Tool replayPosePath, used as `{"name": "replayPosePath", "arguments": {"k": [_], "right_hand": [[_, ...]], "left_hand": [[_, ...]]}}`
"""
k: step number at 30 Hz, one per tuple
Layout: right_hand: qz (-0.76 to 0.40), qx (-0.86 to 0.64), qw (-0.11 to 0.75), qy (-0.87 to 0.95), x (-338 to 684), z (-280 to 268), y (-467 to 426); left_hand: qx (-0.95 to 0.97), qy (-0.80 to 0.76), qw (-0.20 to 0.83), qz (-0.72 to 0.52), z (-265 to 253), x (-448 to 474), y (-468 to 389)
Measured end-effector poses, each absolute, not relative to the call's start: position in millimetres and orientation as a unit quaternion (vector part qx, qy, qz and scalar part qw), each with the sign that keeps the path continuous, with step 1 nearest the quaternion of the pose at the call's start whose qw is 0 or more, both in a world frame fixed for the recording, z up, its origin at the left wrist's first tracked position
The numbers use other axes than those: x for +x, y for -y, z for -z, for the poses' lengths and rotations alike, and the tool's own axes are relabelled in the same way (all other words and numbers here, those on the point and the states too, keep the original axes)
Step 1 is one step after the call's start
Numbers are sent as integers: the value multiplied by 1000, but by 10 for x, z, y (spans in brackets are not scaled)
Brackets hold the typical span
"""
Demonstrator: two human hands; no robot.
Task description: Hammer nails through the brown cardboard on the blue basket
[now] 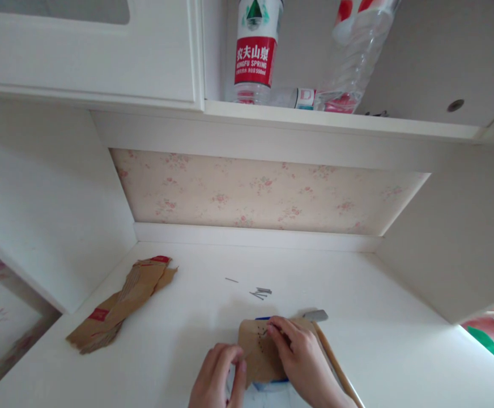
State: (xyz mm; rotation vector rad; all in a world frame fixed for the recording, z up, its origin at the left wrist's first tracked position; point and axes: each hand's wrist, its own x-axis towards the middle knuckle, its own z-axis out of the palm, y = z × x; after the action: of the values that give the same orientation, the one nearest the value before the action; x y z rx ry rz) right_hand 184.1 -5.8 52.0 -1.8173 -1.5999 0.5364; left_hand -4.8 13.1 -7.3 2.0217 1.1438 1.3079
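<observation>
Right hand (292,348) fingertips pressing cardboard piece (258,351), left hand (221,374) curled beside, nails (261,293), hammer (327,345), cardboard scraps (122,303) nearby

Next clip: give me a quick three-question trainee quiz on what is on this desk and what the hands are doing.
1. True or false: the right hand rests its fingertips on the brown cardboard piece.
2. Which lies beyond that piece, toward the wall? A) loose nails B) scissors C) a cup
3. Fill in: the hammer lies on the person's ____ side.

Key: 1 true. 2 A. 3 right. For reference, the left hand is curled at the piece's near left edge, and torn cardboard strips lie far left.
</observation>
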Motion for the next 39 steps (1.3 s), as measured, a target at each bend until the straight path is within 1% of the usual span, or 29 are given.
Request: {"name": "replayPosePath", "arguments": {"k": [2, 5, 20, 24, 29, 32, 34, 36, 39], "right_hand": [[-205, -695, 329, 606, 1852, -506, 53], [-205, -693, 335, 605, 1862, -499, 47], [-202, -688, 324, 617, 1839, -474, 76], [-197, -688, 319, 621, 1830, -479, 58], [-204, -682, 326, 622, 1830, -475, 61], [-215, -673, 330, 626, 1827, -510, 71], [-224, -663, 332, 633, 1827, -541, 68], [-230, -654, 334, 638, 1834, -564, 56], [-233, -653, 333, 639, 1855, -573, 38]], "left_hand": [[760, -401, 202, -469, 129, -44, -158], [775, -395, 181, -459, 214, -33, -163], [794, -388, 172, -436, 272, -40, -154], [816, -378, 149, -411, 205, -100, -184], [870, -352, 103, -329, -53, -102, -305], [869, -347, 125, -331, -259, 44, -371], [853, -349, 170, -348, -358, 173, -400], [838, -355, 207, -358, -399, 287, -422], [830, -358, 228, -362, -362, 389, -451]]}}
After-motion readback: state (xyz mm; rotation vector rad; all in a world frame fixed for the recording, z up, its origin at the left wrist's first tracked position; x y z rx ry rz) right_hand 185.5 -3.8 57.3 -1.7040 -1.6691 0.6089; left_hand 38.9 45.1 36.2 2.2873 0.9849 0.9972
